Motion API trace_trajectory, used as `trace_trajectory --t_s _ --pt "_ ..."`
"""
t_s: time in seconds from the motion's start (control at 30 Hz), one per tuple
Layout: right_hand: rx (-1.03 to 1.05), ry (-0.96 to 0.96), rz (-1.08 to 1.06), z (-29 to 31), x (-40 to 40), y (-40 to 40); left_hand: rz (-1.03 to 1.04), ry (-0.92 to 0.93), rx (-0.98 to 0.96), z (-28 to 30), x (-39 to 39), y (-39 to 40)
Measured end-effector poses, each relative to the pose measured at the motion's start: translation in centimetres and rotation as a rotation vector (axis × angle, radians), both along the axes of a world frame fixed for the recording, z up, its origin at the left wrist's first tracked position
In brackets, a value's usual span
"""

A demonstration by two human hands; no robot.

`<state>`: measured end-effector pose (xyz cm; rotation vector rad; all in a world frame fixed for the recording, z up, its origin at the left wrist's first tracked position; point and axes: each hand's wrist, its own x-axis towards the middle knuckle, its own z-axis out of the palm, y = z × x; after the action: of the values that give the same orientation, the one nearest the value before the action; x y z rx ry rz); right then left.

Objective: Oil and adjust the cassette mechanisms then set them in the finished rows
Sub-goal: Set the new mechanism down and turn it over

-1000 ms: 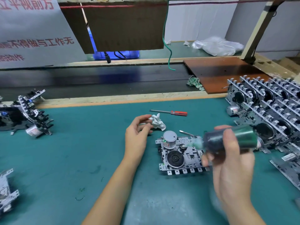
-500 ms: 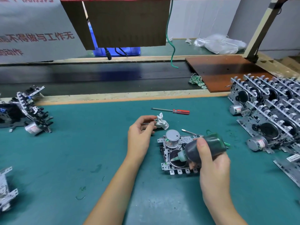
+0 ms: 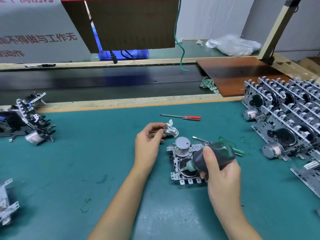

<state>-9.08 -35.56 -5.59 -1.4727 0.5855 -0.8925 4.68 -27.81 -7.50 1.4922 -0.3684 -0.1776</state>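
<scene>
From the head camera, a cassette mechanism (image 3: 185, 163) lay flat on the green mat (image 3: 69, 170) near its middle, its silver motor (image 3: 182, 146) standing up at the far left corner. The right hand (image 3: 223, 177) was curled round a dark oil bottle (image 3: 213, 157), tipped over the mechanism with its green nozzle (image 3: 190, 166) pointing down to the left at the round wheel; the hand and bottle covered the mechanism's right half, and whether the tip touched metal could not be made out. The left hand (image 3: 149, 144) rested just left of the mechanism, thumb and forefinger pinching a thin tool tipped with a crumpled white cloth (image 3: 171, 130); the tool itself was mostly hidden by the fingers. A red-handled screwdriver (image 3: 190, 117) lay beyond the cloth, apart from it. A second metal tool (image 3: 199, 139) poked out behind the motor, its handle hidden by the bottle. Finished mechanisms (image 3: 285, 122) leaned in rows at the right, cut off by the frame edge. More mechanisms (image 3: 32, 122) sat at the far left, partly cropped.
</scene>
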Motion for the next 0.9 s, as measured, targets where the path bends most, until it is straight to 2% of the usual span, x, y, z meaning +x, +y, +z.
trace_trajectory --t_s 0.23,0.37,0.5,0.6,0.77,0.83,0.9 --pt "0.003 -0.009 0.012 0.0 -0.1 0.2 -0.004 -0.003 0.011 0.0 0.0 0.1" --pt "0.041 -0.061 -0.087 0.4 -0.4 0.1 -0.004 -0.009 0.018 0.3 -0.3 0.1" --pt "0.096 -0.143 -0.13 0.8 -0.7 0.3 0.061 -0.258 0.173 0.4 -1.5 -0.2" --pt "0.176 -0.224 -0.125 1.1 -0.8 0.2 0.011 -0.467 0.378 0.7 -2.8 -0.2" --pt "0.287 -0.334 -0.258 1.4 -1.2 -0.8 -0.022 -0.607 0.615 0.9 -4.0 -0.7" --pt "0.321 -0.374 -0.296 1.6 -1.2 -0.8 0.012 -0.572 0.599 1.0 -4.3 -0.8" --pt "0.344 -0.433 -0.307 2.0 -1.2 -1.0 0.044 -0.423 0.519 1.3 -4.3 -1.0"
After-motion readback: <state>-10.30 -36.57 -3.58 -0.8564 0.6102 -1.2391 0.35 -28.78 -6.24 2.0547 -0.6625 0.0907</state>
